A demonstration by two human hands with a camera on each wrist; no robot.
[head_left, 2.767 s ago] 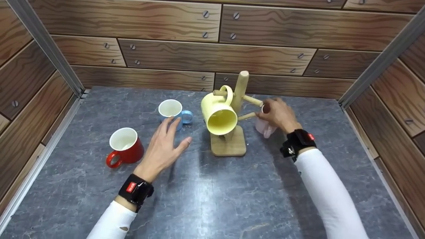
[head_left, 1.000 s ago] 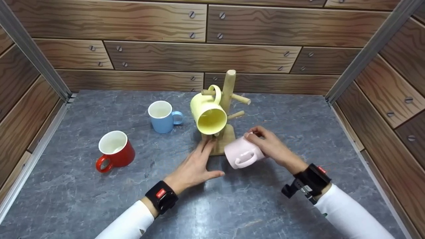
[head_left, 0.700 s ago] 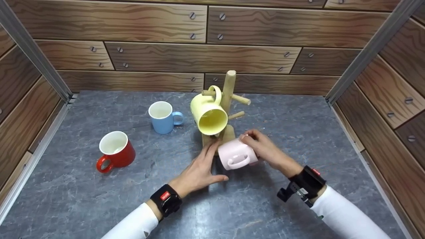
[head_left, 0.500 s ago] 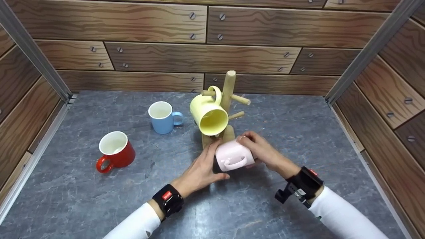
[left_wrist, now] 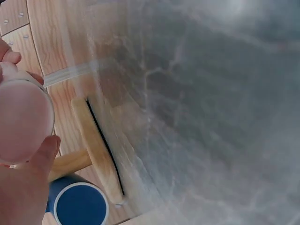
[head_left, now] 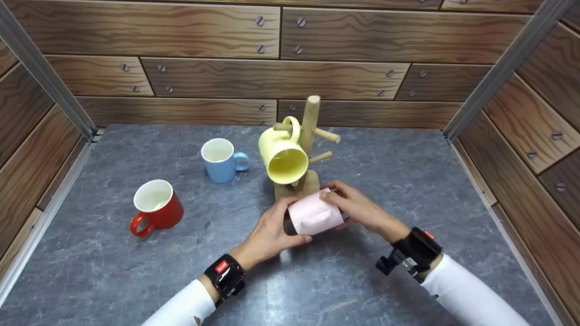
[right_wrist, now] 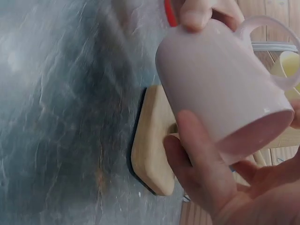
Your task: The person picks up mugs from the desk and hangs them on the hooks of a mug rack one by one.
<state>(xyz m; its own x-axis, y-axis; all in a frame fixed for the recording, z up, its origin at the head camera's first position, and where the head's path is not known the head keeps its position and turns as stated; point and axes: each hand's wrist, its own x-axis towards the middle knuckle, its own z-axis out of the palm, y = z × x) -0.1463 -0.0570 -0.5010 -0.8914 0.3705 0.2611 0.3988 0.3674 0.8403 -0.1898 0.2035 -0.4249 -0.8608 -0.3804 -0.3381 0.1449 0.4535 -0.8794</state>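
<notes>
A pink mug (head_left: 316, 213) is held tilted between both hands, in front of a wooden mug rack (head_left: 311, 118). My right hand (head_left: 358, 207) grips it at the rim end, its thumb on the outer wall in the right wrist view. Thumb and fingers of my left hand (head_left: 271, 231) curl round the bottom end. The mug's handle (right_wrist: 276, 51) stands out from its side, facing me in the head view. A yellow mug (head_left: 277, 147) hangs by its handle on an upper peg of the rack, mouth toward me. Two pegs on the right side bear nothing.
Upright on the grey table (head_left: 190, 276) stand a light blue mug (head_left: 220, 165) and, nearer and further left, a red mug (head_left: 165, 213). In the left wrist view a dark blue round mug end (left_wrist: 80, 205) shows beside the rack's base (left_wrist: 98, 150). Wood-patterned walls enclose the table.
My right hand has brought the pink mug from the rack's right side to its front. My left hand has left the blue mug's side and now grips the pink mug's bottom end.
</notes>
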